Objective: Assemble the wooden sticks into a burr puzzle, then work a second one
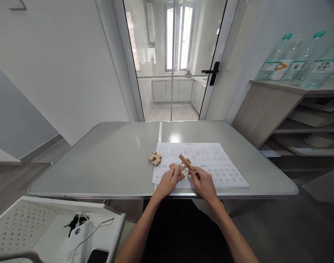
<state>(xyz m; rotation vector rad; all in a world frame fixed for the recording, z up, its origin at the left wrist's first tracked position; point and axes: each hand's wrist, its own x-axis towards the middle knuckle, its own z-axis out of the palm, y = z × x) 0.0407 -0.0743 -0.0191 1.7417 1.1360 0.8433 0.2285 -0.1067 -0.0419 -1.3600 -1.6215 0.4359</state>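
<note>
My left hand (pixel 169 180) is closed on a notched wooden puzzle piece (pixel 180 167), pinched between thumb and fingers. A longer wooden puzzle bar (pixel 185 160) sits in the closed fingers of my right hand (pixel 204 182), slanting up to the left across the other piece. The two pieces meet or overlap; whether they interlock I cannot tell. More wood shows under and beside my left fingers, partly hidden. Left of my hands, a small assembled wooden block puzzle (pixel 155 159) with a gap in its middle rests at the edge of the printed sheet (pixel 205 153).
The grey folding table (pixel 112 160) has a seam down its middle. A white cart (pixel 32 233) at lower left holds keys, a white power bank (pixel 77 237) with a cable, and a black phone (pixel 98 256). Several plastic bottles (pixel 276 54) stand on a shelf unit (pixel 281 87) at right.
</note>
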